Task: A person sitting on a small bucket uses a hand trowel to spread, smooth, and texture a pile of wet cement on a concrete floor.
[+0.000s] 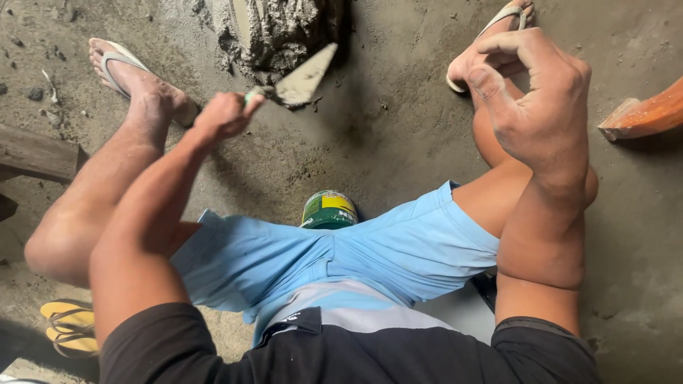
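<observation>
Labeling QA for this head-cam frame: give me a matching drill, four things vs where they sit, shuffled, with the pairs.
Things:
1. trowel
2. green and yellow can
3. yellow sandal
4. mortar pile

Places:
A. on the ground at the lower left, off any foot
B. top centre, between the two feet
C. held in the left hand, blade pointing at the pile
D. just beyond the blue shorts, between the legs

Pairs: 1-C, 2-D, 3-A, 4-B

Mortar heap point(281, 32) cut by top edge, green can point(329, 210) half hidden behind blue shorts point(341, 259).
</observation>
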